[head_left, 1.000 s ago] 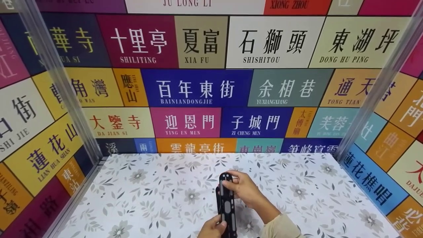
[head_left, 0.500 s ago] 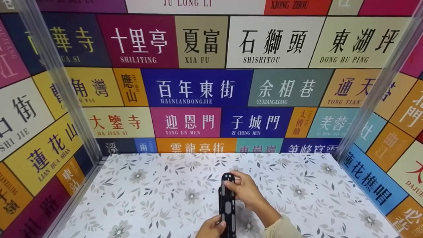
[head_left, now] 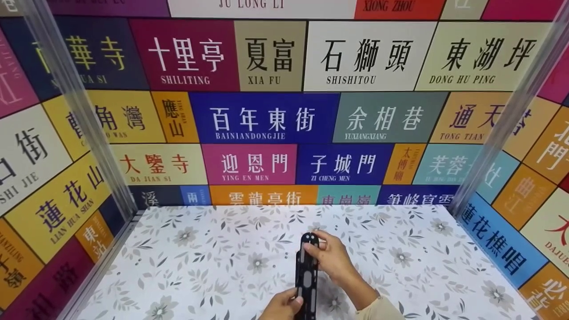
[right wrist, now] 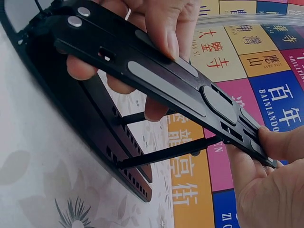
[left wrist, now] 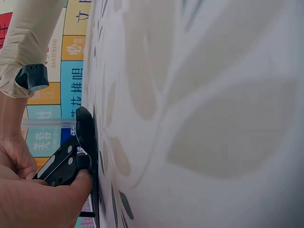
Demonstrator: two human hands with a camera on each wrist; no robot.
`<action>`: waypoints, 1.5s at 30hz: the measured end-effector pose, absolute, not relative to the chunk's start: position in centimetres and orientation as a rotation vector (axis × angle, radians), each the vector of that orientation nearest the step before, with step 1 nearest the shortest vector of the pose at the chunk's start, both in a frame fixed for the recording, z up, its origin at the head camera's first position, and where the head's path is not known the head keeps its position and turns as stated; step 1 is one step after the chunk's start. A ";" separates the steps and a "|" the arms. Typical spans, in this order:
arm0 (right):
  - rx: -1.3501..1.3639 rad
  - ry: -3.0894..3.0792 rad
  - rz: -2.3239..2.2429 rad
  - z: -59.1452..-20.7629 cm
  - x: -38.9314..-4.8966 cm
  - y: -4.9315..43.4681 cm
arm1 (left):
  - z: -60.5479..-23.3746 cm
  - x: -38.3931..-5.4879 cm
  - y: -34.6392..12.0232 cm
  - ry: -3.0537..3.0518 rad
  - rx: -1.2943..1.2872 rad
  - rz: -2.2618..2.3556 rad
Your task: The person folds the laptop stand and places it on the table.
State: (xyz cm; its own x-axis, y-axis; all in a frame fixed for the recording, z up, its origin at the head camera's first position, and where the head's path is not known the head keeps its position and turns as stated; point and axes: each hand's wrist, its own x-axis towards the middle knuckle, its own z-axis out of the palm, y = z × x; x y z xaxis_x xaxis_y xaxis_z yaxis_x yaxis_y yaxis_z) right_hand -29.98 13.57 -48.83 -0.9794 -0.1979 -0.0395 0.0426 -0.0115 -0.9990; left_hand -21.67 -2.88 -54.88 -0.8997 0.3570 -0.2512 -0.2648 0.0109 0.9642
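A black folding laptop stand (head_left: 306,284) with grey pads stands in front of me, its long axis running away from me. In the right wrist view its upper arm is raised at an angle over a slotted lower bar (right wrist: 116,128), with thin struts (right wrist: 166,154) between them. My left hand (head_left: 283,306) grips the near part, thumb on top, fingers underneath. My right hand (head_left: 326,255) pinches the far end, thumb on the upper face. In the left wrist view the left hand (left wrist: 52,204) hides part of the stand. The lower bar seems to rest on the tabletop.
A white floral-patterned cloth (head_left: 200,266) covers the table. Upright walls of coloured name panels (head_left: 264,118) close off the back and both sides. Clear plastic corner strips (head_left: 84,106) run down left and right. A dark camera (left wrist: 33,77) sits on the right wrist.
The laptop stand's far end has shifted slightly to the right, and my right hand has moved with it. Both hands keep their hold.
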 end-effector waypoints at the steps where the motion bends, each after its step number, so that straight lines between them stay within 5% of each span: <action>1: -0.159 2.094 -2.112 -48.8 -29.9 13.6 | -54.8 -21.7 -2.9 1.876 0.097 1.935; 45: -0.023 2.725 -1.898 -49.4 -28.3 13.8 | -53.8 -23.1 -4.7 1.886 0.064 1.680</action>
